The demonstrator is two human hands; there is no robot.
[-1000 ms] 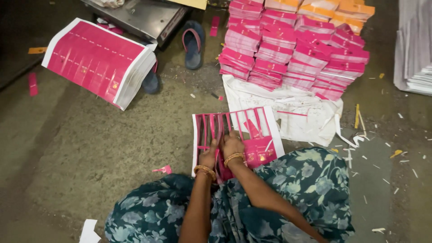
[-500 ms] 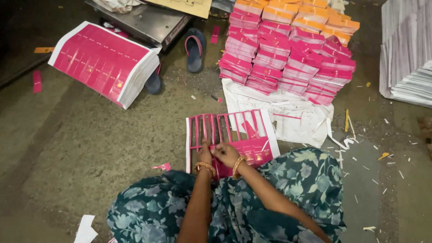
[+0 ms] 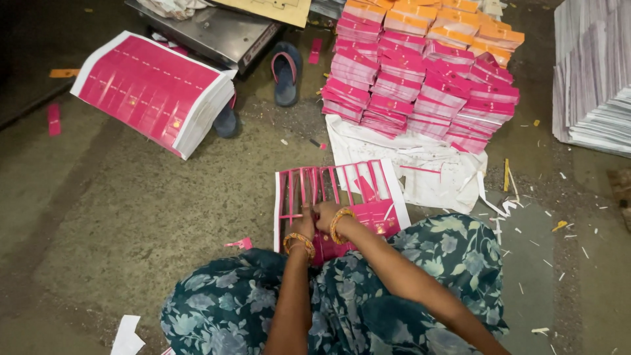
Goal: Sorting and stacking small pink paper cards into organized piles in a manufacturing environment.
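Lying on the concrete floor (image 3: 118, 217) just in front of the person's knees is a pink die-cut printed sheet (image 3: 342, 190) with a white border, its upper part already punched out into thin vertical strips with empty slots between them. Beyond it, a crumpled white sheet (image 3: 407, 158) is spread on the floor, and behind that stand many bundles of pink labels (image 3: 420, 92), stacked in slanted rows; the farthest rows are orange bundles (image 3: 453, 23). To the far left rests a thick stack of uncut pink sheets (image 3: 154, 92), rectangular, with white edges, tilted against a metal platform (image 3: 223, 33). A blue sandal (image 3: 286, 72) lies beside this platform. At the right edge a pile of white paper (image 3: 591, 79) is visible. Small pink and yellow scraps are scattered on the floor.

Both forearms reach forward from the floral-patterned lap, and each wrist carries gold bangles. The left hand (image 3: 303, 225) and the right hand (image 3: 327, 215) are close together, touching, on the lower middle of the die-cut sheet. The fingers of both are curled and seem to pinch the pink strips of the sheet, but the exact grip is too small to tell.
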